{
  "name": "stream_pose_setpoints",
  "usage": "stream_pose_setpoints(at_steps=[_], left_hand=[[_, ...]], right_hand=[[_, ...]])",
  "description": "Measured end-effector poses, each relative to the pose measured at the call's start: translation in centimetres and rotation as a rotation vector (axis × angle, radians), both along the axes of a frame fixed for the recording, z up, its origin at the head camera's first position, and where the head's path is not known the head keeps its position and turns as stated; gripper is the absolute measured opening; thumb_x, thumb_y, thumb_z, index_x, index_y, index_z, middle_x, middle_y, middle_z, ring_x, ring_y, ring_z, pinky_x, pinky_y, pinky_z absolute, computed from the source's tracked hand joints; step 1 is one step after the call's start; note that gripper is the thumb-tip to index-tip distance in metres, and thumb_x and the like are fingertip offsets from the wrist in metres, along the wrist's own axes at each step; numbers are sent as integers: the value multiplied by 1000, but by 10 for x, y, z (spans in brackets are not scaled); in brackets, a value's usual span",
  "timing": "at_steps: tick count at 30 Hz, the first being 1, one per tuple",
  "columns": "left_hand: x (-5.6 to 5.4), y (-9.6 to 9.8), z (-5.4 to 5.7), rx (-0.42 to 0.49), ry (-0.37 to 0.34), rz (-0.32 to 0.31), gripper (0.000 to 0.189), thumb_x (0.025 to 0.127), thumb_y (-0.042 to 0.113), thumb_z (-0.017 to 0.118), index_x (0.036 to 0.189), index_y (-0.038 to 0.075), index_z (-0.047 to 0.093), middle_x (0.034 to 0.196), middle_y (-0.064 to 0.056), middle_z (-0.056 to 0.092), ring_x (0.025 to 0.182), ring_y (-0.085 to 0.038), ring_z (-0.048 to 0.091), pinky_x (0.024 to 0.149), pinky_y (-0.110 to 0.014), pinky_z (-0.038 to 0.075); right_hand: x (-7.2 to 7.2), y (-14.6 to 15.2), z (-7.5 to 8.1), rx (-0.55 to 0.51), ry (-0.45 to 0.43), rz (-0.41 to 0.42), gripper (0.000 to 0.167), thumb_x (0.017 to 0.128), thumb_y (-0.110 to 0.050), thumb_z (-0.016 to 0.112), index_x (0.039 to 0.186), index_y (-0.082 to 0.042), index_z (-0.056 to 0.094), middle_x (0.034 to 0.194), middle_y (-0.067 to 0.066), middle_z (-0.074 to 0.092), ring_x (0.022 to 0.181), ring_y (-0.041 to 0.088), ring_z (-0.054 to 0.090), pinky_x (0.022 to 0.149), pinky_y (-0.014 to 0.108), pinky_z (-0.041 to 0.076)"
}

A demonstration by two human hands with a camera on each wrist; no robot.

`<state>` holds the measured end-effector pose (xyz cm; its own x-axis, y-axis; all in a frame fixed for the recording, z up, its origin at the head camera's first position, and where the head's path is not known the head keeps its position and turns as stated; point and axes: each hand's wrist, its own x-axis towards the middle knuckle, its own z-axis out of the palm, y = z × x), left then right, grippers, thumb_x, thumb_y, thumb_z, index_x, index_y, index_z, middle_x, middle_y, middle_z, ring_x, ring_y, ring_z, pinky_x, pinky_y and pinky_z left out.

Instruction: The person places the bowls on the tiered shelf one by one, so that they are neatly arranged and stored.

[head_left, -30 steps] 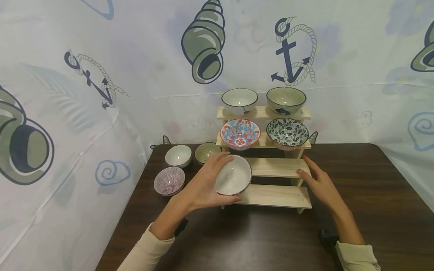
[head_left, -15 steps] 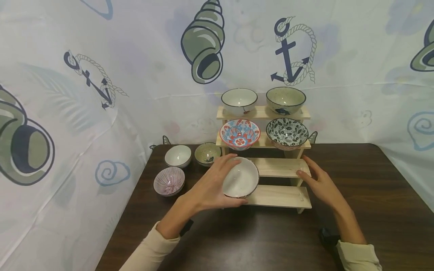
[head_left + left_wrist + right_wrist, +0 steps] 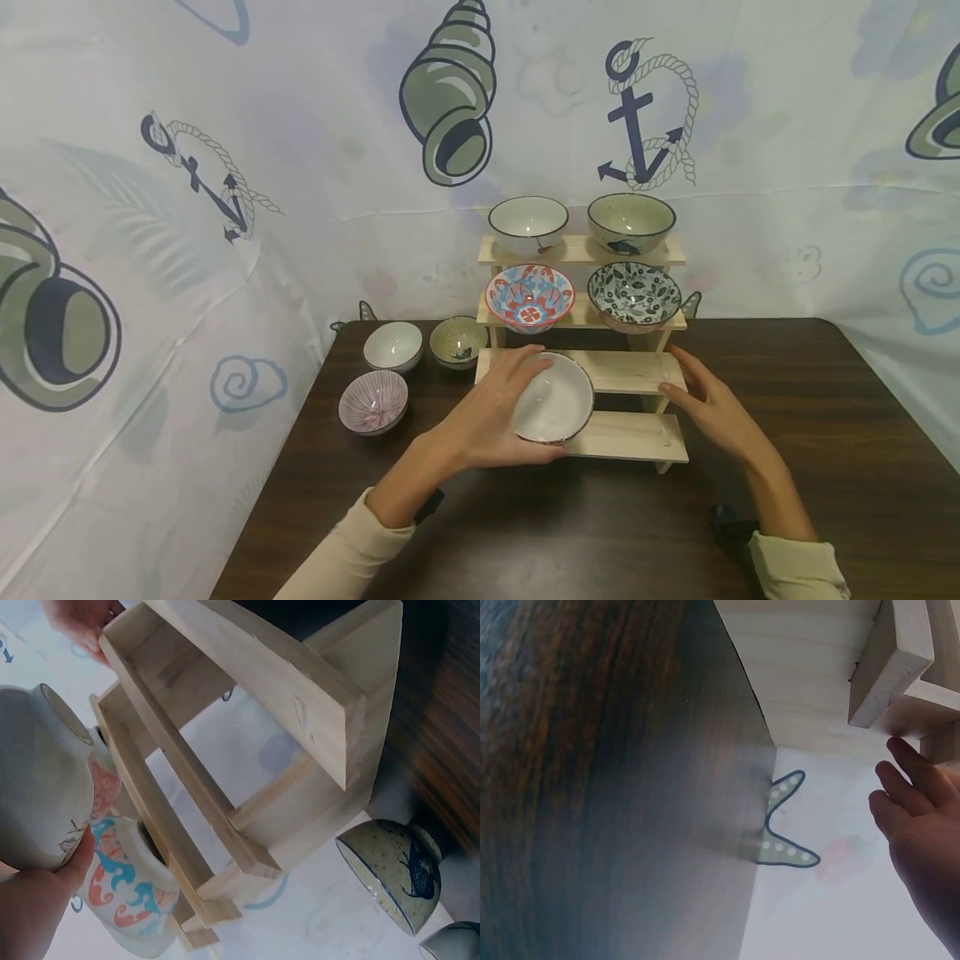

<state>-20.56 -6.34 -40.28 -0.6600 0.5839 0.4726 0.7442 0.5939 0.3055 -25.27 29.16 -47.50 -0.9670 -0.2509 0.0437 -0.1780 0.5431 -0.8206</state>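
Observation:
My left hand (image 3: 498,417) grips a white-lined bowl (image 3: 555,400) by its side, thumb below and fingers over the rim. The bowl is tilted with its inside towards the head camera, in front of the wooden tiered rack's (image 3: 618,437) two lower shelves. The left wrist view shows the bowl's pale outside (image 3: 37,780) and a small painted mark near the thumb. At the right end of the rack's second-lowest shelf is my right hand (image 3: 716,412), its fingers fairly straight; in the right wrist view its fingertips (image 3: 900,750) lie close to the wood, contact unclear.
Top shelf: a white bowl (image 3: 528,225) and a greenish bowl (image 3: 632,223). Below them stand a red-blue patterned bowl (image 3: 530,298) and a black-and-white leafy bowl (image 3: 634,296). Left on the dark table (image 3: 525,533): a white bowl (image 3: 393,346), a speckled bowl (image 3: 459,342), a purple-striped bowl (image 3: 373,402).
My left hand has carried the white-lined bowl to the right and slightly down, across the front of the rack. My right hand stays at the shelf's right end.

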Motion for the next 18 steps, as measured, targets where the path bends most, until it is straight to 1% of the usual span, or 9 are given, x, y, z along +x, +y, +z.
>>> stream_pose_setpoints(at_steps=[4, 8, 13, 18], left_hand=[[-1, 5, -2, -16, 1, 0, 102, 66, 57, 91, 147, 12, 47, 154, -10, 45, 144, -26, 45, 112, -44, 49], [-2, 9, -2, -25, -16, 0, 102, 66, 57, 91, 147, 13, 47, 155, -11, 44, 145, -27, 44, 111, -45, 50], [-2, 14, 0, -33, -37, -1, 102, 67, 58, 90, 149, 15, 46, 156, -9, 42, 145, -27, 43, 112, -47, 49], [-4, 19, 0, -38, -25, 2, 102, 68, 59, 89, 149, 15, 46, 158, -7, 41, 147, -25, 41, 113, -46, 48]], right_hand=[[0, 1, -1, -2, -6, -1, 84, 106, -45, 55, 167, -9, 11, 165, 33, 25, 146, 59, 34, 109, 75, 37], [0, 0, 0, -19, -18, 8, 85, 106, -44, 56, 167, -8, 10, 168, 31, 19, 149, 60, 27, 111, 76, 33], [0, 0, 1, -32, -26, 9, 85, 105, -44, 56, 166, -6, 11, 171, 28, 13, 152, 60, 20, 114, 76, 27], [-1, 1, 1, -41, -24, 11, 85, 105, -44, 57, 166, -7, 11, 171, 26, 12, 153, 58, 17, 116, 76, 24]])
